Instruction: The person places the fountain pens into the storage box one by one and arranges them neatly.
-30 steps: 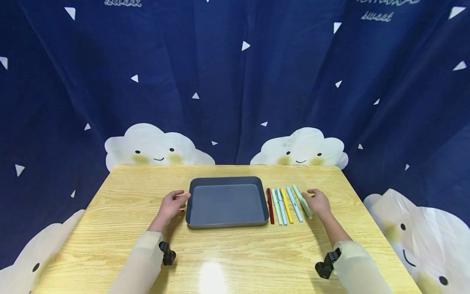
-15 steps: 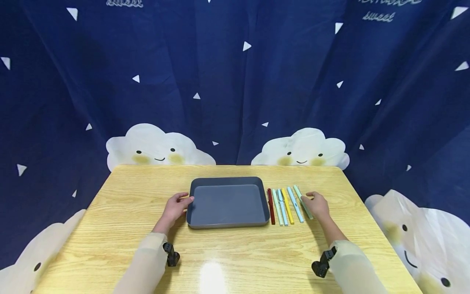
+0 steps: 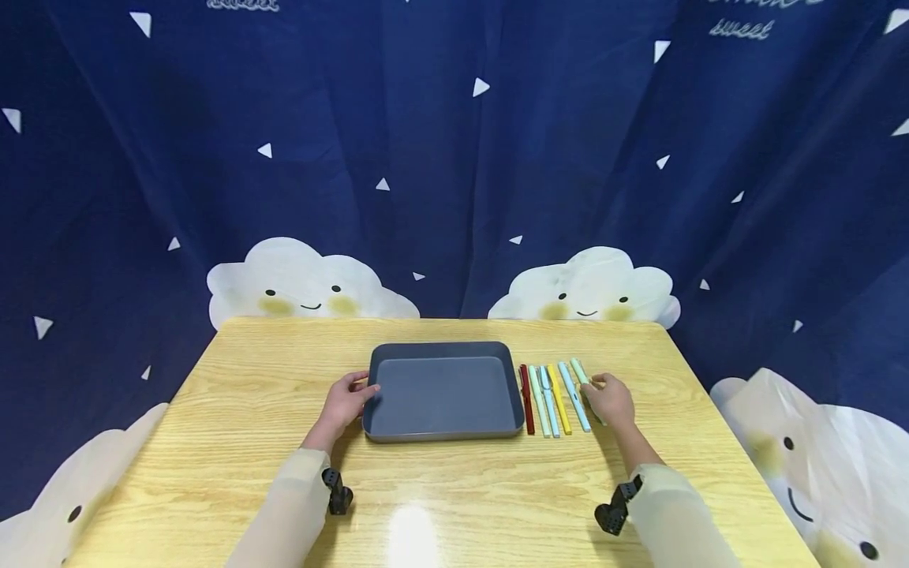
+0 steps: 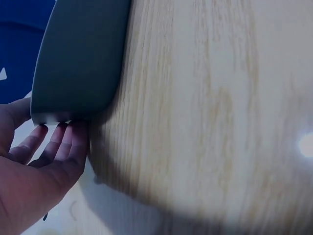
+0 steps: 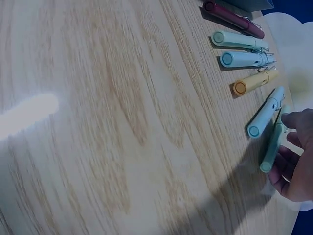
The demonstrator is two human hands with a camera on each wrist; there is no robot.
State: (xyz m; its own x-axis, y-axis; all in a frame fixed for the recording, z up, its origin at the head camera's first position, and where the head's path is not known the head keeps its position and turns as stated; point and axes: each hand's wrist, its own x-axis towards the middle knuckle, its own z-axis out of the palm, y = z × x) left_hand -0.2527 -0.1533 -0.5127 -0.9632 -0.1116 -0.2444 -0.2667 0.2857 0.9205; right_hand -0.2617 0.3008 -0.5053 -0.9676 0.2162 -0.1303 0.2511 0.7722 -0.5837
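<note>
A dark grey rectangular tray [image 3: 443, 398] lies on the table. My left hand [image 3: 346, 402] holds its left side, thumb over the rim and fingers against the outer wall [image 4: 78, 68]. To the right of the tray several capped pens lie in a row: a dark red pen [image 3: 527, 398], a light green pen [image 5: 237, 39], a light blue pen [image 5: 244, 59], a yellow pen [image 3: 560, 401] and another light blue pen [image 5: 266, 112]. At the row's right end my right hand [image 3: 612, 401] pinches a green pen [image 5: 270, 152], thumb and fingers on either side of it; the hand partly covers this pen.
The wooden table [image 3: 454, 481] extends in front of and around the tray, with a bright light reflection near its front. Behind it hangs a dark blue curtain [image 3: 426, 158] with white triangles and cloud shapes.
My left hand has moved right, its thumb now over the tray's rim. My right hand has closed in on the rightmost green pen and covers more of it. The view has shifted slightly.
</note>
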